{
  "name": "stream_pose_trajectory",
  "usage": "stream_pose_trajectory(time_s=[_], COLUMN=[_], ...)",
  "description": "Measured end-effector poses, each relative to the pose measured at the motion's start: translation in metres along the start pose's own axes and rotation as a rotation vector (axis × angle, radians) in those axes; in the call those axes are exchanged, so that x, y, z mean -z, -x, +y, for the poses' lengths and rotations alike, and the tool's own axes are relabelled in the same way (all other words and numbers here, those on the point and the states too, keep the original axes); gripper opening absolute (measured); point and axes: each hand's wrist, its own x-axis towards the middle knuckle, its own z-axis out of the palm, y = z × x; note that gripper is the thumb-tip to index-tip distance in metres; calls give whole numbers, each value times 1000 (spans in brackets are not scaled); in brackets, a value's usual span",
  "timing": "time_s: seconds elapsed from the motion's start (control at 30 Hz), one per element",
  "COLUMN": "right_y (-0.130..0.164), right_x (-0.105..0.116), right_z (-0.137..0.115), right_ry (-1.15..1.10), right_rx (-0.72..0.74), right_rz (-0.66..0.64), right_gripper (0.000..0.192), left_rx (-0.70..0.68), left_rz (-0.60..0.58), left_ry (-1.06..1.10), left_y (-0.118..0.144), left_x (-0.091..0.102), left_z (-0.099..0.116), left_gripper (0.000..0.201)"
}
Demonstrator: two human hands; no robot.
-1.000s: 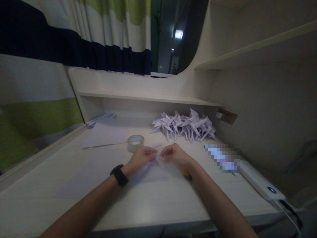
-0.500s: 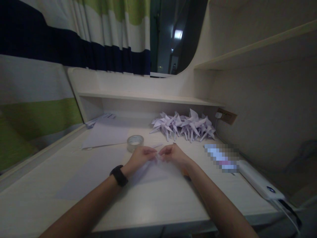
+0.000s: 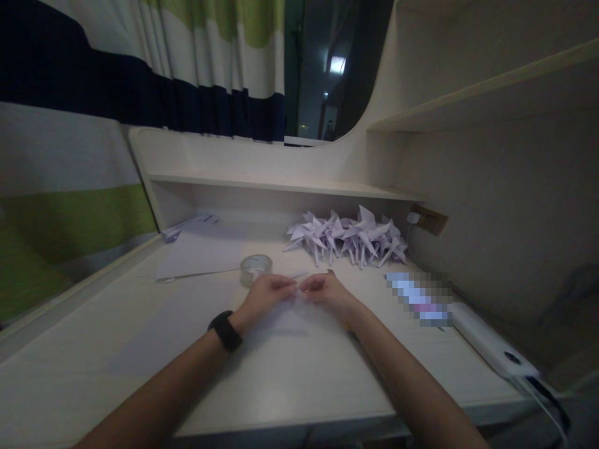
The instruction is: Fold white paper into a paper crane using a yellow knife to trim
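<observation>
Left hand and right hand, close together, in a pinch on a small, blurred white paper piece.

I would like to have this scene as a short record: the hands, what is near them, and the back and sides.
Left hand: pinching, apparently at blurred pale paper
Right hand: the same, fingertips close to the left's
Beyond left hand: tape roll
Back: pinwheels, heaped
Left side: sheets
Right side: power strip
</observation>
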Motion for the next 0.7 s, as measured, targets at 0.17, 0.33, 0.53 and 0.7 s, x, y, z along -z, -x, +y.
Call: stream_pose_trajectory(time_s=[0.17, 0.33, 0.53, 0.7], right_y=[0, 0, 0, -1], right_x=[-2, -2, -5, -6], right_z=[-1, -2, 0, 2], right_ry=[-9, 10, 31, 15], right_rx=[-12, -34, 3, 34], right_rz=[23, 38, 64, 93], right_gripper=[35, 39, 38, 35], left_rx=[72, 95, 101, 136], left_rz=[52, 88, 65, 62], left_ry=[128, 205, 269, 270], left_y=[0, 0, 2, 4], left_x=[-2, -4, -5, -4], left_z=[1, 3, 6, 9], left_gripper=[33, 40, 36, 37])
